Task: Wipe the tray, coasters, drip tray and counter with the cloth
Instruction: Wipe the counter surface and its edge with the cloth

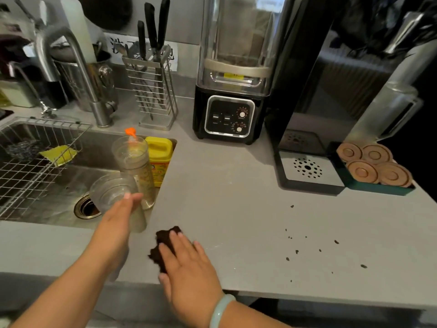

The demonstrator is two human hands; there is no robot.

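currently the right hand lies flat on the dark brown cloth, fingers straight and released, pressing it onto the grey desk near the front edge. the cloth shows beneath and just left of these fingers; its long axis runs away from the person, roughly in line with them. the left hand reaches over the sink rim to a clear cup; its fingertips are at the cup wall, but blur hides whether they grasp it. the relation that governs the next stroke: the dark crumbs lie to the right of the right-hand fingers, well apart, at about the same depth, so a sweep would likely run rightward along the desk. the drip tray lies beyond and right of those fingers, and the green tray holding four round coasters sits just beside it, further right. the right hand is nearer to all of these. writing: a wall sign behind the knife rack carries large dark characters, partly covered and not readable whole. the label of the yellow container and the panel legends of the blender are too small to read.
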